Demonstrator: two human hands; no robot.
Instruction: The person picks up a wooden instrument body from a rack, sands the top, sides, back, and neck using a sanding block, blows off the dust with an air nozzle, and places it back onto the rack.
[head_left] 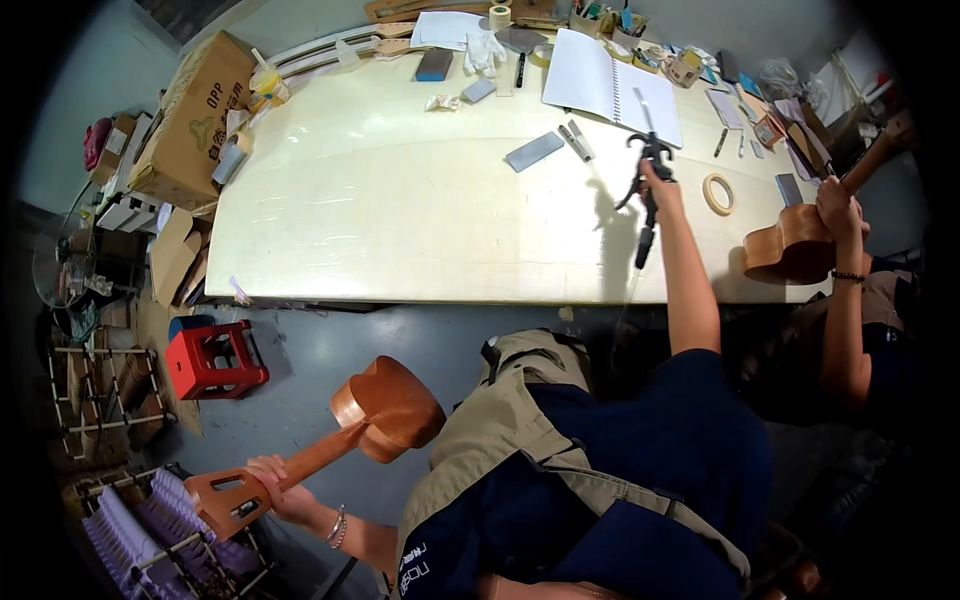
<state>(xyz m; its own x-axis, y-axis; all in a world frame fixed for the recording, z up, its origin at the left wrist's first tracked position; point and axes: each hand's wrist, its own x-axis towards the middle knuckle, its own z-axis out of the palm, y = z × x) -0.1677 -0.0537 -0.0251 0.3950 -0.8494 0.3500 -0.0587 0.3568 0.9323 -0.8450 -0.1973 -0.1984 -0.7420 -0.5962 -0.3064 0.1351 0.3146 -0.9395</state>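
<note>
My left hand (283, 492) is closed round the neck of a brown wooden ukulele (385, 410) near its slotted headstock, holding it sideways beside the table at lower left, body toward the middle. My right hand (655, 185) grips a black air blow gun (645, 215) with a thin metal nozzle, raised over the right part of the cream worktable (380, 200), nozzle pointing toward the back. A grey block (534, 152), pale slim tools (576, 140) and a tape roll (718, 194) lie near it.
A co-worker (845, 330) at right holds another ukulele (785, 243). An open notebook (583, 80) lies at the back among small supplies. A cardboard box (190, 120) stands on the table's left. A red stool (215, 360) and racks with lilac holders (130, 540) stand at left.
</note>
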